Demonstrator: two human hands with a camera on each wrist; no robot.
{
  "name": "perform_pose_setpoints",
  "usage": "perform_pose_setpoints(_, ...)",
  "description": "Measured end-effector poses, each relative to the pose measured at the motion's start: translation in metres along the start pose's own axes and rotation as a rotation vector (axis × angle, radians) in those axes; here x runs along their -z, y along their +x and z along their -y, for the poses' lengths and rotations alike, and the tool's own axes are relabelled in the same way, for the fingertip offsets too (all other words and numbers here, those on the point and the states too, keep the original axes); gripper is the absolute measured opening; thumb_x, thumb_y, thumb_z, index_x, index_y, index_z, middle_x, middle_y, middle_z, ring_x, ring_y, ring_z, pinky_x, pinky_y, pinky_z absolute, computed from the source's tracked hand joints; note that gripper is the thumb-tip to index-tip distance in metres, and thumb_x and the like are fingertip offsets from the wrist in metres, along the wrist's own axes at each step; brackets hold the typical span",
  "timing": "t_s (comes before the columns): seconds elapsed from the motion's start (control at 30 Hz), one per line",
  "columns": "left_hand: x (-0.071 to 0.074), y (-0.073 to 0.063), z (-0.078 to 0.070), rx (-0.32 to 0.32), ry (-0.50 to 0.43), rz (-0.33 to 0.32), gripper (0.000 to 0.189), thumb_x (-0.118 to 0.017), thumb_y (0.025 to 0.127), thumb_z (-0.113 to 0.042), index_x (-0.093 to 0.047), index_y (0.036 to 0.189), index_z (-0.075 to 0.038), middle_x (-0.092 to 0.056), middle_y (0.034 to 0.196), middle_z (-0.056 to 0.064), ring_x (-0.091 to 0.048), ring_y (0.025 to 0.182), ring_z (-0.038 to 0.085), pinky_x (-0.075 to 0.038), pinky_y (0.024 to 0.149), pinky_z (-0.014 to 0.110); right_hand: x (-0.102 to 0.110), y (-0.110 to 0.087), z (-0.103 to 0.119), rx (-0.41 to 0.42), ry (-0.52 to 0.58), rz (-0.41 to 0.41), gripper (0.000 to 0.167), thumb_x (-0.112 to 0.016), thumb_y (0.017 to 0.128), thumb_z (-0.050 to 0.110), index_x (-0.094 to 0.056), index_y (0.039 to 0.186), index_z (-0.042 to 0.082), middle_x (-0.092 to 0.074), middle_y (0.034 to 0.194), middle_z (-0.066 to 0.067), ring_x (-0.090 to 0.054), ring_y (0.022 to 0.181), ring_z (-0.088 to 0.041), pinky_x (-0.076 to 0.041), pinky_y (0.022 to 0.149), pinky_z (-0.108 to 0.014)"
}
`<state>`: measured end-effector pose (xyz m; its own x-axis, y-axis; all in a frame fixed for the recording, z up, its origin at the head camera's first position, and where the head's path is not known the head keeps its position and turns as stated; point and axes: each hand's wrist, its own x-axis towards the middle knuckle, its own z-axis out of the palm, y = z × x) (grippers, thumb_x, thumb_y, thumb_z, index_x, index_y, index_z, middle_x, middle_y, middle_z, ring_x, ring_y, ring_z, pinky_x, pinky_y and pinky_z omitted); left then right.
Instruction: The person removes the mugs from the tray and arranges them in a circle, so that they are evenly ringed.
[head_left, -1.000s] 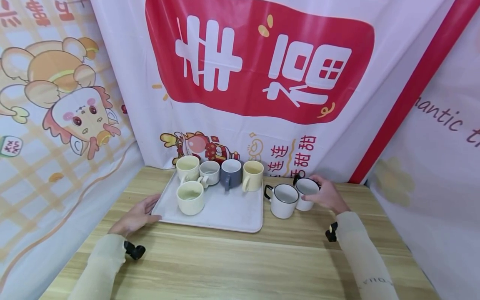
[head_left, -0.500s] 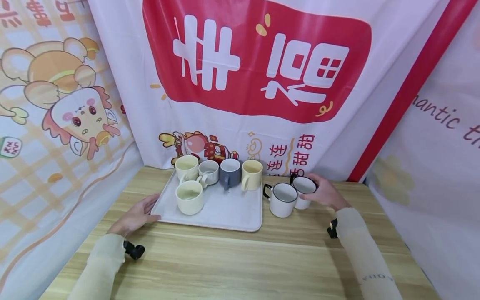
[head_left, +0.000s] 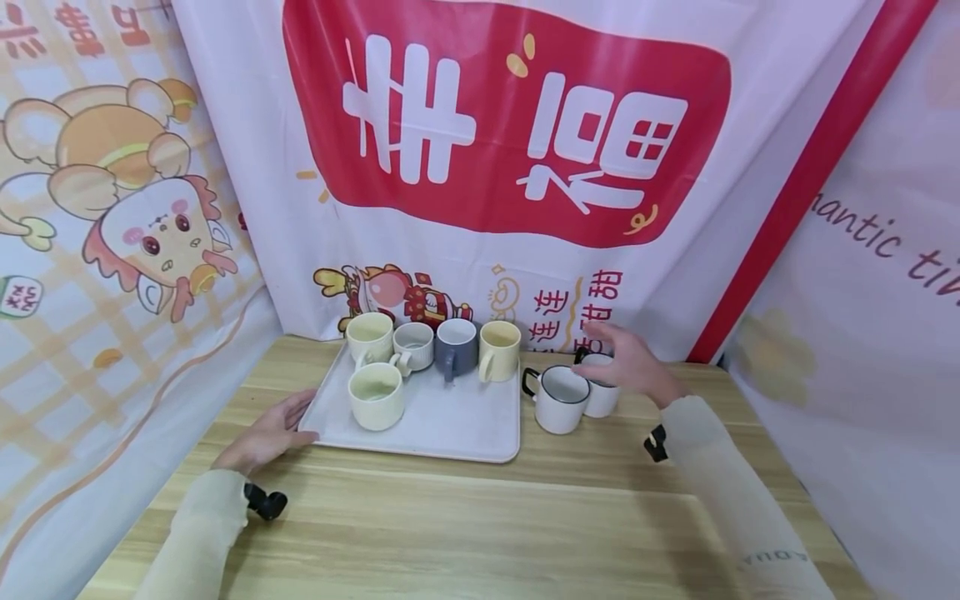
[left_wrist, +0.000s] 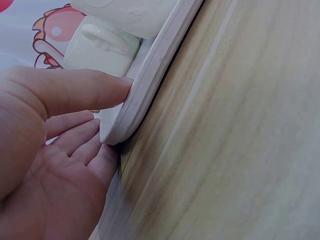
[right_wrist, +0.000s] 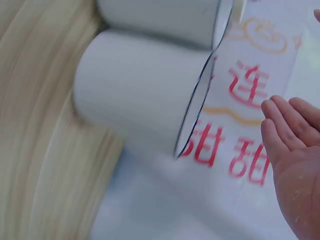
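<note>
My left hand (head_left: 264,433) holds the near-left corner of a pale rectangular tray (head_left: 450,433); in the left wrist view the thumb (left_wrist: 107,90) lies on its rim and the fingers reach along the outer side. My right hand (head_left: 630,362) is raised over two white enamel mugs with black rims, fingers extended, holding nothing. The nearer enamel mug (head_left: 558,412) stands right of the tray, its black handle to the left. Behind it is the other enamel mug (head_left: 602,400), partly hidden by the hand; in the right wrist view, the open palm (right_wrist: 305,175) is apart from it.
On the tray stand a cream mug (head_left: 377,408) in front and a back row: a pale yellow mug (head_left: 367,335), a ribbed grey cup (head_left: 415,348), a blue-grey mug (head_left: 457,350) and a yellow mug (head_left: 500,354). A printed curtain (head_left: 480,275) hangs behind the wooden table (head_left: 450,533).
My right hand has let go of the rear enamel mug and lifted up and slightly left. Earlier that mug shifted slightly. My left hand stays at the tray's corner.
</note>
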<state>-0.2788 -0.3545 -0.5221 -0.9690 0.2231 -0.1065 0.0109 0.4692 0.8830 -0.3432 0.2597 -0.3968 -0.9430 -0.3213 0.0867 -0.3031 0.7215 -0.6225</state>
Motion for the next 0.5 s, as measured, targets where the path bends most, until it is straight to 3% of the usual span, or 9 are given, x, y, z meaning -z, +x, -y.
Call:
perform_pose_setpoints(0.13, 0.0, 0.0, 0.001, -0.012, -0.008, 0.004, 0.095, -0.072, 0.096, -0.005, -0.009, 0.166, 0.007, -0.007, 0.174, 0.032, -0.01, 0.16, 0.055, -0.015, 0.131, 0.065, -0.015, 0.006, 0.025, 0.104, -0.02, 0.007, 0.091, -0.087, 0.085, 0.045, -0.046, 0.159, 0.01, -0.051, 0.162, -0.014, -0.051, 0.147, -0.041, -0.047, 0.121, -0.062)
perform_pose_setpoints(0.3, 0.0, 0.0, 0.001, -0.007, -0.017, 0.008, 0.095, -0.072, 0.096, -0.004, -0.009, 0.166, 0.007, -0.007, 0.174, 0.032, -0.009, 0.16, 0.055, -0.015, 0.131, 0.066, -0.039, 0.015, 0.055, 0.166, -0.031, 0.013, 0.086, -0.089, 0.084, 0.041, -0.051, 0.155, 0.009, -0.056, 0.158, -0.013, -0.057, 0.143, -0.038, -0.051, 0.119, -0.057)
perform_pose_setpoints(0.5, 0.0, 0.002, 0.003, -0.013, -0.012, 0.005, 0.095, -0.072, 0.096, -0.005, -0.01, 0.166, 0.008, -0.007, 0.174, 0.032, -0.009, 0.16, 0.055, -0.014, 0.131, 0.066, -0.073, 0.029, 0.08, 0.239, 0.009, 0.052, 0.087, -0.089, 0.083, 0.043, -0.052, 0.153, 0.005, -0.059, 0.154, -0.017, -0.058, 0.142, -0.035, -0.047, 0.123, -0.056)
